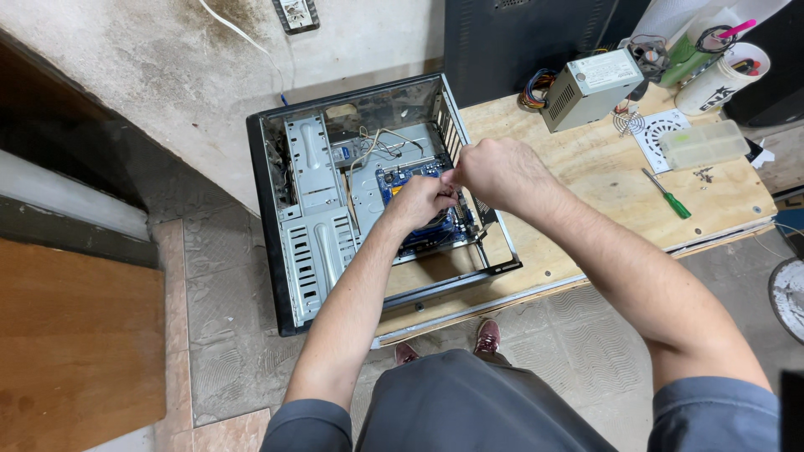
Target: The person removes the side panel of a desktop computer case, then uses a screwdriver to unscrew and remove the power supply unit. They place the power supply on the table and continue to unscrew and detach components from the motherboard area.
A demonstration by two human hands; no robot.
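Observation:
An open black computer case point(272, 218) lies on its side on a wooden bench point(586, 176), with a blue motherboard point(394, 180) inside. My left hand point(419, 201) is curled over the motherboard's right part, fingers closed on something small that I cannot make out. My right hand point(498, 172) is closed just right of it, at the case's rear edge, and the two hands touch at the fingertips. What they pinch is hidden by the fingers. Loose grey and white cables point(377, 146) lie above the board.
A grey power supply point(590, 88) with coloured wires stands at the bench's back. A green-handled screwdriver point(668, 194), a clear plastic box point(705, 144), a round white grille point(657, 130), small screws point(702, 174) and cups of tools point(720, 75) lie right. Tiled floor lies below.

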